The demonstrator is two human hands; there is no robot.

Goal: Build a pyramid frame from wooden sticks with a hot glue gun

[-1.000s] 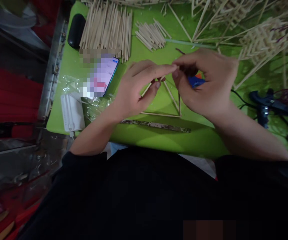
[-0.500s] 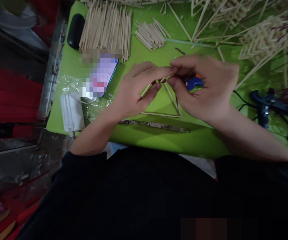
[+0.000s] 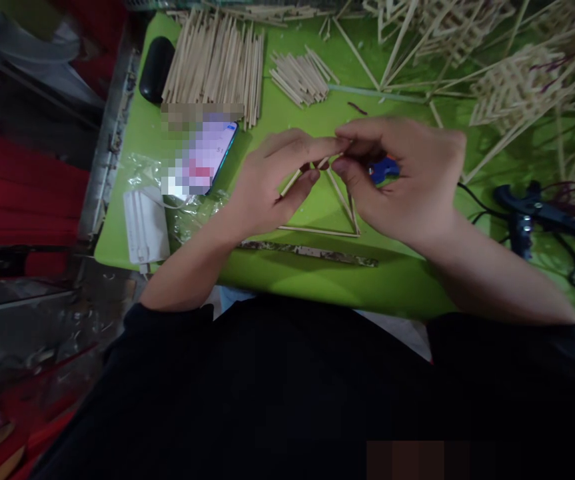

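Observation:
A triangular frame of thin wooden sticks (image 3: 317, 231) stands between my hands, its top corner at my fingertips. My left hand (image 3: 277, 177) pinches that frame near its top corner, thumb below and index finger stretched toward the right hand. The fingertips of my right hand (image 3: 402, 173) are pressed together at the same corner; what they hold is too small to make out. Behind the right hand, a blue tool (image 3: 383, 171) is partly hidden. A patterned flat strip (image 3: 312, 252) lies just in front of the frame on the green table (image 3: 267, 277).
Long sticks (image 3: 212, 63) and short sticks (image 3: 301, 77) are piled at the back. A phone (image 3: 212, 150), white power bank (image 3: 146, 223) and black case (image 3: 157, 69) sit left. Woven stick structures (image 3: 512, 83) and a dark glue gun (image 3: 532, 210) are on the right.
The view has shifted slightly, so the table's items appear a little lower. Both hands keep nearly the same pose at the frame's top corner.

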